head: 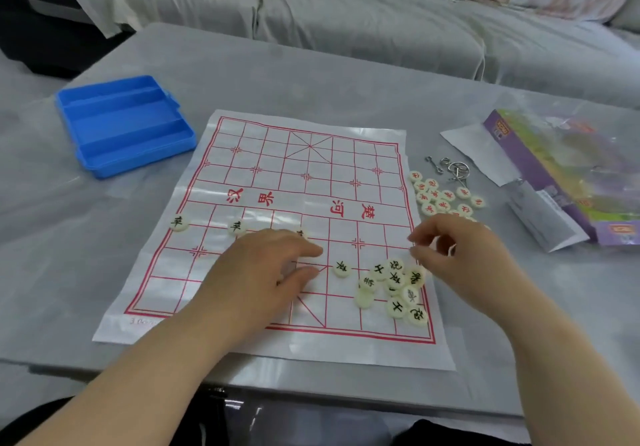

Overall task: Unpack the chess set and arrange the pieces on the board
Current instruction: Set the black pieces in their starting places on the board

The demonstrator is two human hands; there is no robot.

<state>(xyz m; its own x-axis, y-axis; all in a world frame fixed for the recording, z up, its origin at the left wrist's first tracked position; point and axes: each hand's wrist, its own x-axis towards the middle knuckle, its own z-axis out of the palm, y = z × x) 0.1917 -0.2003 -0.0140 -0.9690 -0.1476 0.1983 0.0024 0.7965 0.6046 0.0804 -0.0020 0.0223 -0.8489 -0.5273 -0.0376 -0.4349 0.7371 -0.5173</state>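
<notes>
Piece heap (395,280) at board (263,155) edge

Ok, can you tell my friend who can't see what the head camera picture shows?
A person's left hand rests on a red-lined chess board while the right hand hovers by a heap of black-lettered pieces. Red-lettered pieces lie beside the board; an open blue box sits to the left.

Home living room — draped sofa (346,6) behind
</notes>
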